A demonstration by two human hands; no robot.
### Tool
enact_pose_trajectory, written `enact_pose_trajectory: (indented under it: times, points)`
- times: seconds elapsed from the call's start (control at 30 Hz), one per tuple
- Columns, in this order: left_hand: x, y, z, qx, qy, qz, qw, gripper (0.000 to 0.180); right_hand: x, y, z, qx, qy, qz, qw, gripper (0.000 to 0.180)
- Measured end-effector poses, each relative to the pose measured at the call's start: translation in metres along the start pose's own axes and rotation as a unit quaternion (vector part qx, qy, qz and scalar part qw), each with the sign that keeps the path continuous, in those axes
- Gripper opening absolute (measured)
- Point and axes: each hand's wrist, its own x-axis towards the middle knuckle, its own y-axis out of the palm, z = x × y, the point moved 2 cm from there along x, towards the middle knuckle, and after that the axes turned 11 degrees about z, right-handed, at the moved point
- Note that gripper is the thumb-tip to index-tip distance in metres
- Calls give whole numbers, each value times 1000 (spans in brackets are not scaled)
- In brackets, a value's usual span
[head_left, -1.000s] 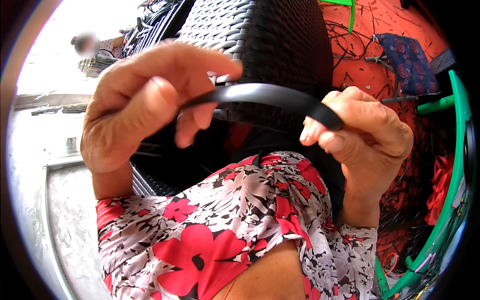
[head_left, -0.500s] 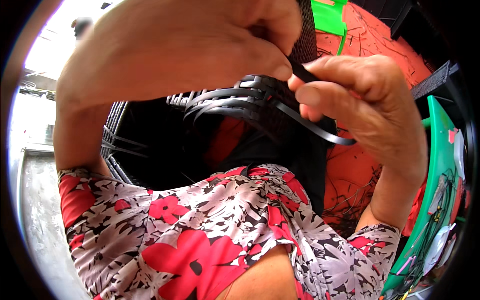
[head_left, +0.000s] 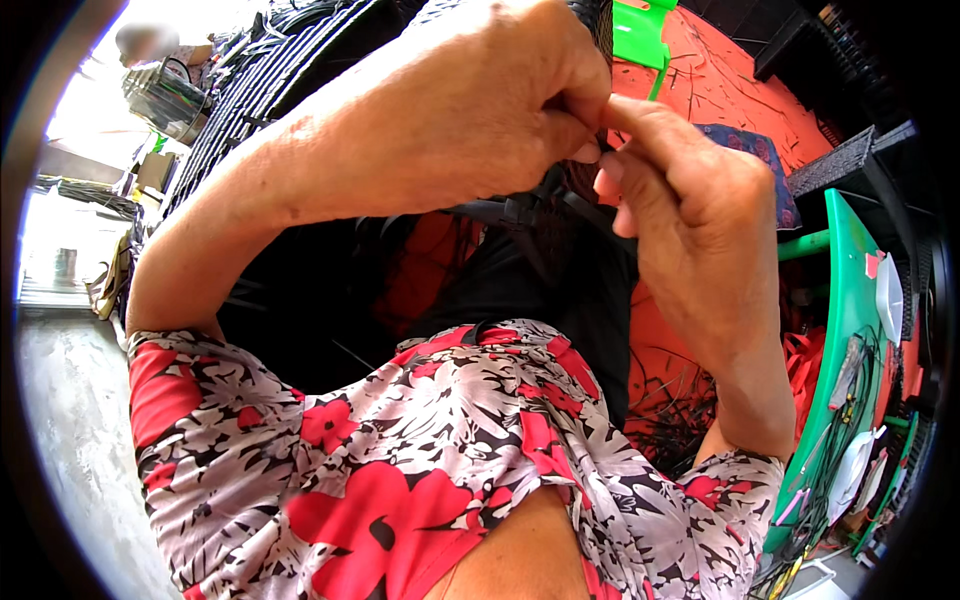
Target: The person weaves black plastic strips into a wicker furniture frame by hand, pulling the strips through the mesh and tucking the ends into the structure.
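Note:
My left hand [head_left: 500,110] reaches across from the left with its fingers closed, thumb and fingertips pinched. Close against it, my right hand [head_left: 690,200] is also pinched, thumb to forefinger. A dark flat weaving strip [head_left: 603,141] shows only as a sliver between the fingertips; most of it is hidden. Just below the hands lies the edge of black wicker weaving [head_left: 515,212], partly covered by my left hand. More of the black woven piece [head_left: 270,100] extends behind my left forearm.
At the right stands a green table [head_left: 835,290] with cords and small items on it. Strip scraps litter the red floor [head_left: 720,75]. A bright green plastic chair [head_left: 640,35] and a dark patterned cushion [head_left: 770,165] are beyond my hands. Another person [head_left: 150,45] is far left.
Both hands have come closer together, the right one moving left and the left one's wrist shifting lower. The loop of strip below my right hand no longer shows. The view has shifted.

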Motion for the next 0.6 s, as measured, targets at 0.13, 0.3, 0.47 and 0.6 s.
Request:
enact_pose_trajectory:
  times: [0.13,0.3,0.47,0.6]
  points:
    - [-6,0,13,-22,-39,4,999,14,-2,-6,-6,148,133,84,976,16]
    - [-7,12,24,12,6,-15,1000,15,3,9,-1,-184,12,14,983,15]
    - [7,11,4,37,78,-62,994,10,3,10,8,66,34,-75,994,17]
    - [-5,2,10,42,21,-147,988,11,5,0,12,91,-16,-94,991,11]
